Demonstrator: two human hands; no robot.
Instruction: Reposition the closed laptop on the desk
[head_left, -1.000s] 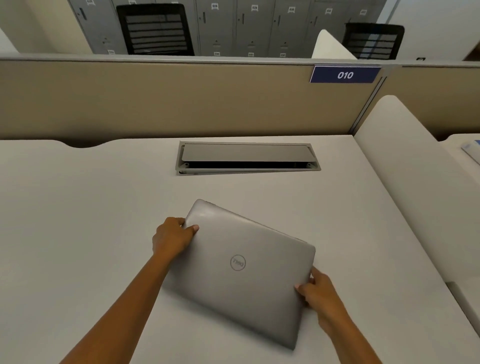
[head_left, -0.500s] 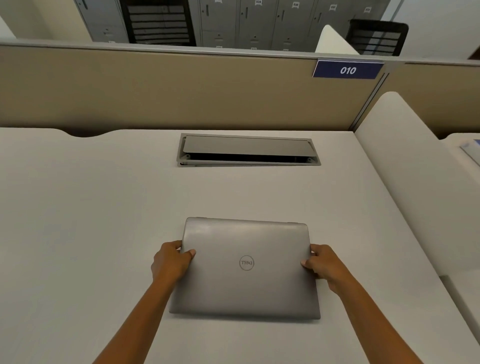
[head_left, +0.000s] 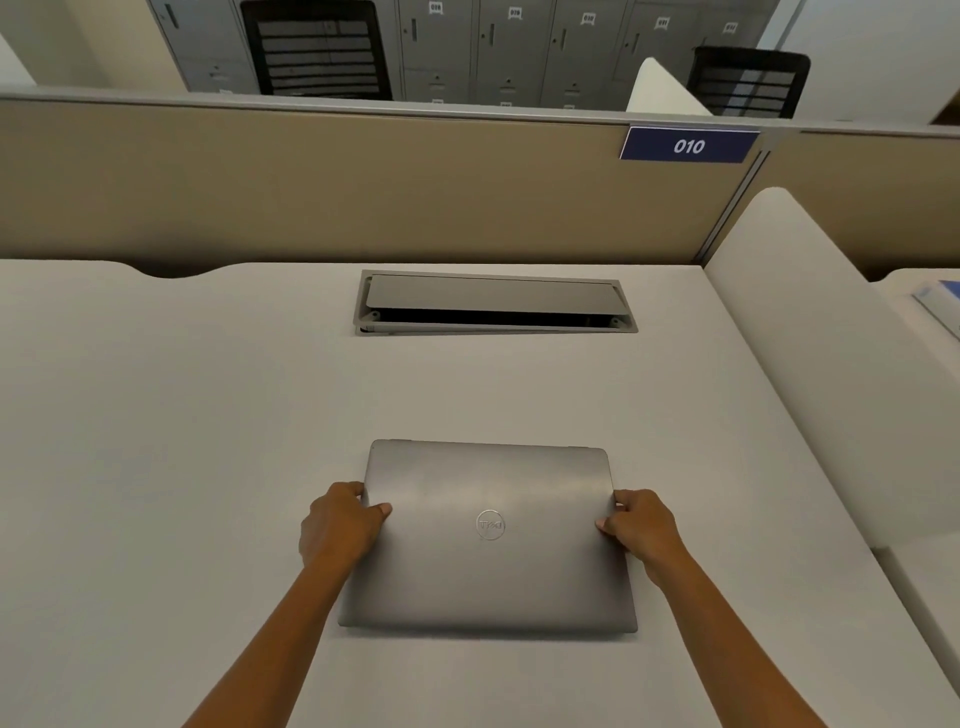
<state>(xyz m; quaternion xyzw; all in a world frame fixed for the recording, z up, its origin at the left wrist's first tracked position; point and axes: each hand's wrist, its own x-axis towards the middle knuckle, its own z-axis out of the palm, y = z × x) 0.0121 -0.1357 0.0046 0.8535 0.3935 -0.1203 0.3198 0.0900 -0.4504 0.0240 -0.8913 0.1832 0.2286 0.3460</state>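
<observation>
Head view: one closed laptop (head_left: 488, 540) on the desk (head_left: 208, 415), gripped by left hand (head_left: 337, 525) and right hand (head_left: 641, 530).

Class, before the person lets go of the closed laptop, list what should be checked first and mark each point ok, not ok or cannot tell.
1. Laptop lid closed: ok.
2. Lying flat on the desk: ok.
3. Edges square to the desk: ok.
4. Clear of the cable hatch: ok.
5. Left hand and right hand each with a grip on a side edge: ok.
6. Fingers trapped underneath: cannot tell.
</observation>
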